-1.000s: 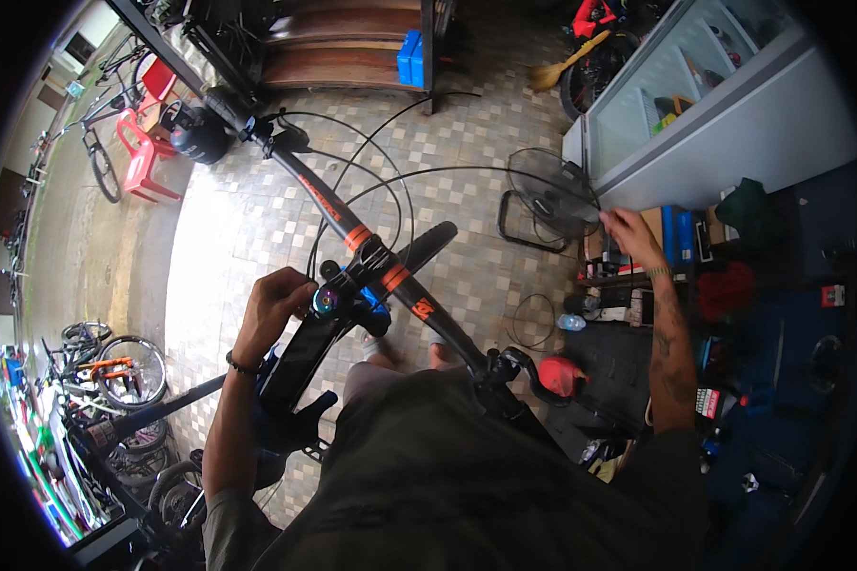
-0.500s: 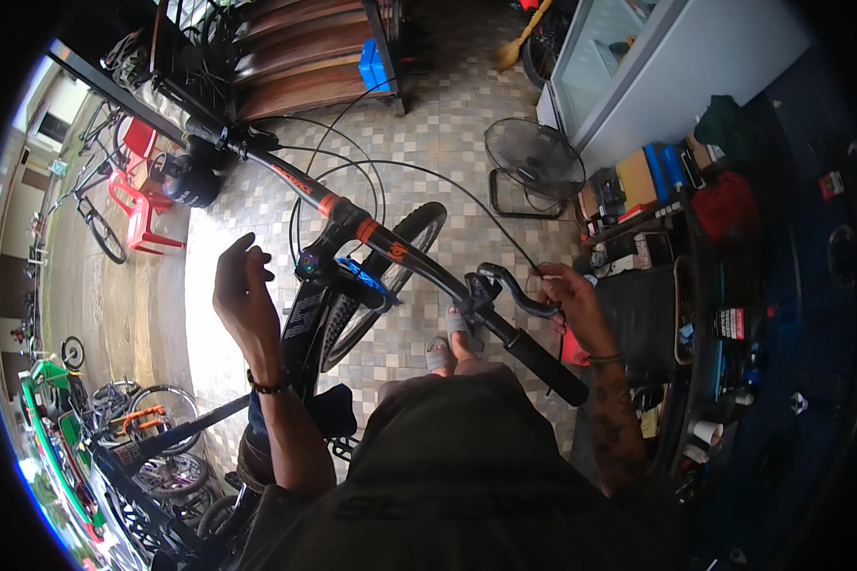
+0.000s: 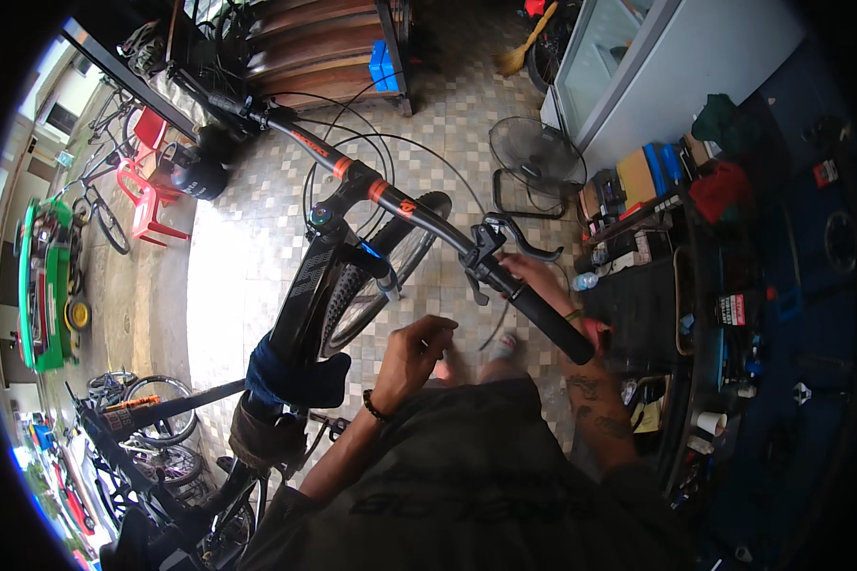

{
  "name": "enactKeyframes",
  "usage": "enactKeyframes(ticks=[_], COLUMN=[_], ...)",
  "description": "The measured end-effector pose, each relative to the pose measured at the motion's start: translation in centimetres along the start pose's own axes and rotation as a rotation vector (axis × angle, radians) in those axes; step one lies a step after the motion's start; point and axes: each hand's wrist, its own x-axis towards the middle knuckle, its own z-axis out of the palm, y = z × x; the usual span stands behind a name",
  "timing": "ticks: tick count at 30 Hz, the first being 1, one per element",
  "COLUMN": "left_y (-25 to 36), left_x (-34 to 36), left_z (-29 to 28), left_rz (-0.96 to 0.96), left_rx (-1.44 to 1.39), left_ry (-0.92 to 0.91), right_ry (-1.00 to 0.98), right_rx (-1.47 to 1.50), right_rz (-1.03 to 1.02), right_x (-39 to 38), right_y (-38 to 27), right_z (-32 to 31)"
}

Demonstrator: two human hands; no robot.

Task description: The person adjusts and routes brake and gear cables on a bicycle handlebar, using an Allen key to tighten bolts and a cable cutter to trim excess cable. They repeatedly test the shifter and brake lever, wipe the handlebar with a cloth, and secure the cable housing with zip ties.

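A mountain bike's black handlebar (image 3: pixel 433 224) with orange bands runs diagonally across the middle. Near its right grip (image 3: pixel 552 324) sits a black brake lever (image 3: pixel 524 238). Behind the bar, just below that lever, my right hand (image 3: pixel 535 276) is closed round a thin dark cable (image 3: pixel 498 325), whose lower length hangs blurred beneath the bar; part of the fingers is hidden. My left hand (image 3: pixel 414 357) is in front of my shirt, left of the hanging cable and apart from it, fingers curled together with nothing visible in them. A dark blue cloth (image 3: pixel 295 369) is wrapped round the frame.
Looped black cables (image 3: pixel 386 157) arc in front of the bar. A standing fan (image 3: pixel 535 157) is on the tiled floor beyond. Along the right runs a crowded shelf (image 3: pixel 638 228) of boxes and tools. Red chairs (image 3: pixel 148 205) and a gas cylinder (image 3: pixel 190 171) stand at the left.
My left hand has come from beside the stem to in front of my body, and its fingers have curled. My right hand has shifted left, behind the bar. The front wheel and bar have turned slightly.
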Motion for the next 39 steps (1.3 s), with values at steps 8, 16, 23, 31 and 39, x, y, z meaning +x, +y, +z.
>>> enactKeyframes(ticks=[8, 16, 23, 31, 39], left_y=[-2.8, -6.5, -11.9, -13.6, -12.4], left_x=[0.7, 4.6, 7.0, 6.5, 4.9], left_z=[1.9, 1.5, 0.4, 1.9, -2.2], left_rz=[-0.079, -0.032, -0.041, -0.063, 0.016], left_rx=[-0.082, -0.263, -0.426, -0.511, -0.504], left_ry=[0.249, 0.372, 0.673, 0.872, 0.817], right_ry=[-0.252, -0.099, 0.289, 0.542, 0.783], right_rx=[0.245, 0.003, -0.149, 0.257, -0.095], right_rz=[0.102, 0.05, 0.271, 0.438, 0.691], right_x=[3.4, 2.2, -8.4, -29.7, -34.6], right_y=[8.0, 11.3, 19.7, 38.7, 35.5], right_z=[4.8, -0.2, -13.7, -35.3, -21.3])
